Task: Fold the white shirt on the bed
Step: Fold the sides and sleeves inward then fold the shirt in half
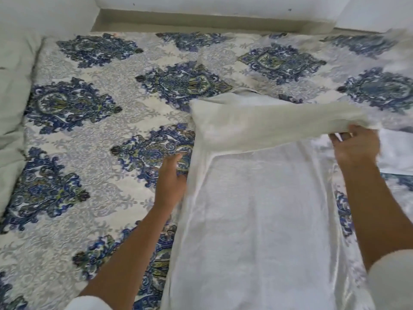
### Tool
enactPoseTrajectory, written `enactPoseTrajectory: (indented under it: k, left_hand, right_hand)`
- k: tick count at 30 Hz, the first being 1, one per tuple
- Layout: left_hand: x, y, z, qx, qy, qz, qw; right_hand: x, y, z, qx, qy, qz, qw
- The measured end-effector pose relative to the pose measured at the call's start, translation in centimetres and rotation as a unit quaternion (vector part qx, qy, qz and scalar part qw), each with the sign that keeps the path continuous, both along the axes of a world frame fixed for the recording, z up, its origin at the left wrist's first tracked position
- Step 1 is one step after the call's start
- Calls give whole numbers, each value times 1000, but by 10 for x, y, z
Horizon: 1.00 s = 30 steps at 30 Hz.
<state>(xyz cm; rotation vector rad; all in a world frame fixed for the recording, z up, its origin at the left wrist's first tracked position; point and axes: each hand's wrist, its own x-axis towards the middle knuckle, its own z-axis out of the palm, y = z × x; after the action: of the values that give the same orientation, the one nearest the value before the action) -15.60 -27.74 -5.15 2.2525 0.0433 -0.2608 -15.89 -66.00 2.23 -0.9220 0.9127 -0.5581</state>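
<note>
Where the white shirt (257,209) lies, on the right half of the bed (93,135), its long body runs from mid-frame down to the bottom edge, which cuts off its lower end. One sleeve (274,121) is folded across the top of the body, reaching from the left shoulder toward the right.

Right hand (355,146): holds the far end of that sleeve, fingers (335,137) curled and clamped on the cloth from below. Sleeve end blurred; cuff not readable. Beyond the hand, more pale fabric (395,157) trails to the right frame edge; cannot tell whether it belongs to the shirt.

Left hand (172,175): flat at the shirt's left edge, palm down, fingers together and extended. Fingertips partly tucked under or against the cloth edge; cannot tell whether they grip it.

Both forearms bare; white cuffs cut off at the bottom frame.

Bedcover: cream ground with blue medallion pattern. Pale green pillow (15,97) at left, partly out of frame. White wall (201,5) behind, with a grey strip (201,22) at its base.
</note>
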Motion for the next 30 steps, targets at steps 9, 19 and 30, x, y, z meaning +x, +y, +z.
enactPoseTrajectory:
  k: [9,19,30]
  left_hand:
    - [20,-42,-35,172,27,-117,978]
    - [69,-103,-43,316,-125,-225,913]
    - [237,-114,1,373,-42,-276,885]
  right_hand:
    - [-15,18,-87,141,251,191,938]
    - [0,84,-115,114,253,237,931]
    - [84,67,-106,-169,235,307,907]
